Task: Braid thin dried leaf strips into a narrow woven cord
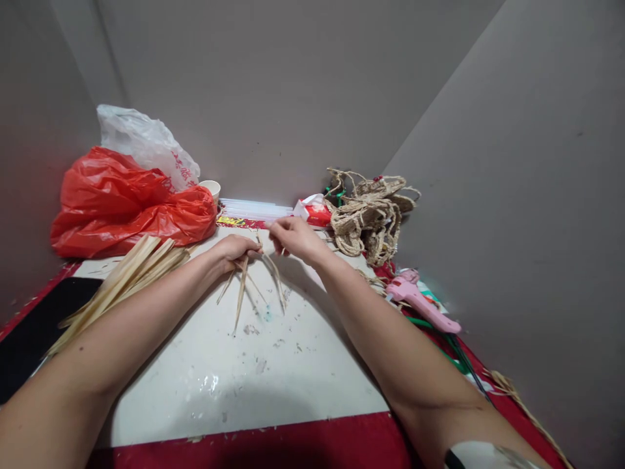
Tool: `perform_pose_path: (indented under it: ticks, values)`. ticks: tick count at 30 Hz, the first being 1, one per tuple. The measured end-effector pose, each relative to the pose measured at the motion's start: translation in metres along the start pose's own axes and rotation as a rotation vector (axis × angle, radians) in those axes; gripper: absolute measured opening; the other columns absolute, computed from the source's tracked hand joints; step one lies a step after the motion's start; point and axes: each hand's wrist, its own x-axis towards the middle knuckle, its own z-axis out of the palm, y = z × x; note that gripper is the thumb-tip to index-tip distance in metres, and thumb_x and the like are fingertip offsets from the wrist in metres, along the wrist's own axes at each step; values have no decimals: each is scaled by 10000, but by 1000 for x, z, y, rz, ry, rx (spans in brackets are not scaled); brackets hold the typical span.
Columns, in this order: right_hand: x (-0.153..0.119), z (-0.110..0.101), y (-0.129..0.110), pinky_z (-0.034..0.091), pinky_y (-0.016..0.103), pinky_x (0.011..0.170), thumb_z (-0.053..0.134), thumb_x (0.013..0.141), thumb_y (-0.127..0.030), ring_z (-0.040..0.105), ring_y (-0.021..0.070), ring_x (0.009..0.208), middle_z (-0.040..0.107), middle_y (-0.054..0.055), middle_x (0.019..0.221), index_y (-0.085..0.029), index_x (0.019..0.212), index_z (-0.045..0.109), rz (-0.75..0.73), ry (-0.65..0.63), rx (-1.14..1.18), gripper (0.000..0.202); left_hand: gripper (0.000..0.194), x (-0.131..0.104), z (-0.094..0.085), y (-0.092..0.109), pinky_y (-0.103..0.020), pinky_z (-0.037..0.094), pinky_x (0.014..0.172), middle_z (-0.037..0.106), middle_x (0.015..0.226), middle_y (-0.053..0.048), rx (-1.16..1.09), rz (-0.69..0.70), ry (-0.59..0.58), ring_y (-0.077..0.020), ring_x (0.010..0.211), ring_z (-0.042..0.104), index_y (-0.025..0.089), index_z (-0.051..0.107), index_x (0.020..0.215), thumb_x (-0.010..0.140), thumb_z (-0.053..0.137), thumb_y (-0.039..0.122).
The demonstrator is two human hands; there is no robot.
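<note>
My left hand (237, 251) pinches a small bundle of dry straw strips (241, 296) above the white board (254, 384). The loose ends hang down and fan out below the fingers, and a short piece sticks up beside the thumb. Just to the right, my right hand (293, 238) is raised with its fingers curled together; whether a thin strip is between them is too small to tell. A pile of wide pale straw leaves (129, 273) lies beyond my left forearm.
Red plastic bag (127, 208), white bag (146, 143) and paper cup (211, 189) stand back left. Clear sticks (256, 209), a red tissue pack (315, 210) and braided straw cord (368, 215) lie at the back. A pink glue gun (422, 303) is right; a black panel (43, 326) left.
</note>
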Motion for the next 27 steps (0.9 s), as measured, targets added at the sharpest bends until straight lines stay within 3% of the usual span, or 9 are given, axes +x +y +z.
perform_pose_path:
  ticks: [2,6,8,11,18,23,27]
  values:
    - [14,3,15,379,181,418,475,949,-308,495,75,437,535,10,535,-149,673,493,138,123,76,319,134,1,0,0,-204,105,373,347,406,64,-73,-33,-27,-25,326,189,93,593,629,754,565,131]
    - [21,20,29,389,195,392,393,979,-342,502,73,403,614,38,623,-132,755,530,316,-151,372,336,138,2,0,0,-187,123,354,375,409,51,-116,-29,-19,-18,319,218,98,560,587,725,568,100]
    - [20,25,29,279,177,334,389,979,-339,371,42,325,542,-8,524,-129,732,527,337,-228,430,352,149,2,0,-1,-184,126,350,379,405,49,-112,-23,-1,-17,317,228,104,542,568,715,561,87]
    - [18,24,27,135,176,319,452,955,-325,210,23,298,339,-86,400,-143,664,483,344,-224,415,345,147,0,1,0,-179,125,349,375,403,51,-111,-20,2,-18,321,236,106,536,564,707,557,80]
    - [25,11,37,113,175,323,435,958,-364,172,27,308,269,-92,388,-129,649,527,345,-348,309,399,99,2,-1,1,-182,100,352,412,454,36,-63,-32,-118,-14,335,229,77,614,611,693,572,111]
    - [26,8,42,91,167,330,437,944,-314,165,25,309,252,-91,404,-164,576,400,366,-432,385,399,117,4,-3,0,-200,121,361,454,458,35,99,38,-20,-23,324,224,116,609,596,708,576,130]
    - [25,12,41,96,165,335,444,922,-228,153,24,306,236,-93,381,-168,552,375,392,-382,483,381,145,1,-8,2,-211,157,365,501,478,25,321,108,53,-37,331,273,132,599,574,717,602,159]
